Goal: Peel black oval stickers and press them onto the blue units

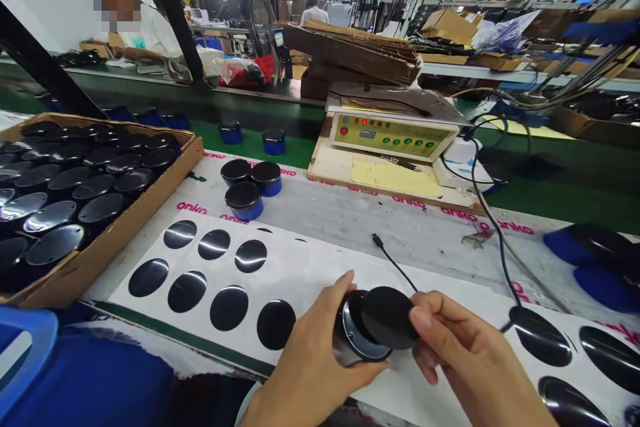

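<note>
My left hand [320,353] is wrapped round a dark round housing [354,327] with a silvery rim, tilted towards me. Between the thumb and fingers of my right hand [450,340] is a black disc [387,315], which overlaps the open face of the housing. A short black cable with a small plug [379,241] lies just behind them. Under both hands is a white sheet [320,267] bearing rows of black discs, such as this one [229,307] left of my left hand. Larger-looking black discs [543,335] lie to the right.
A cardboard box [125,227] full of black-topped round parts stands at left. Several blue and black round parts [244,201] sit behind the sheet. A control box [393,133] with lit buttons and cables is further back. A blue bin [30,360] is front left; a person [155,30] sits opposite.
</note>
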`<act>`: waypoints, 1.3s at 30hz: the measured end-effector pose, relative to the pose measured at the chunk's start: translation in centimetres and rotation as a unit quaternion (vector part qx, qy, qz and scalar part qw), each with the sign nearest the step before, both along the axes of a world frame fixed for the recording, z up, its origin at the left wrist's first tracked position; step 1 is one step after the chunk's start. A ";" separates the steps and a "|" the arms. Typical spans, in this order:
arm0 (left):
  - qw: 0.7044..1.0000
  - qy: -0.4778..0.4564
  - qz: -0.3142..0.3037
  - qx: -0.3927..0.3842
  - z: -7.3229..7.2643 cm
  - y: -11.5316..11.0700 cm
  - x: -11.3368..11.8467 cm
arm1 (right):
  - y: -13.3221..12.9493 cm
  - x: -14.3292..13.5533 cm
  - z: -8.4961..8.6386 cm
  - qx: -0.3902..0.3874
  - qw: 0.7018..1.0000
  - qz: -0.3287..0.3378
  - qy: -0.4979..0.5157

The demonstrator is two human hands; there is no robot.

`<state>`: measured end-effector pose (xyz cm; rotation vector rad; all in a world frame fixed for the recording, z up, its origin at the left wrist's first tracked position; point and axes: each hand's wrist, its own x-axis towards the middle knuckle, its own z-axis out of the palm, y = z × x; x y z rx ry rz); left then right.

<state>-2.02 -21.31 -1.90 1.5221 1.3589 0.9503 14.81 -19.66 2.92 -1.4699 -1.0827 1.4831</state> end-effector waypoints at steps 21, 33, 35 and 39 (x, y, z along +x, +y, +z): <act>0.999 0.034 -0.029 0.024 0.3 0.0 -0.5 | 0.0 0.1 -3.4 -0.002 0.997 0.076 -0.025; 0.998 0.046 -0.029 0.035 0.4 0.1 -0.6 | -0.4 -1.1 -2.4 0.062 0.987 0.026 -0.144; 0.998 0.048 -0.028 0.035 0.4 0.0 -0.6 | -0.2 -0.8 -2.6 0.062 0.986 0.040 -0.149; 0.998 0.053 -0.022 0.033 0.5 0.0 -0.6 | 0.2 -0.6 -3.0 0.060 0.986 0.048 -0.150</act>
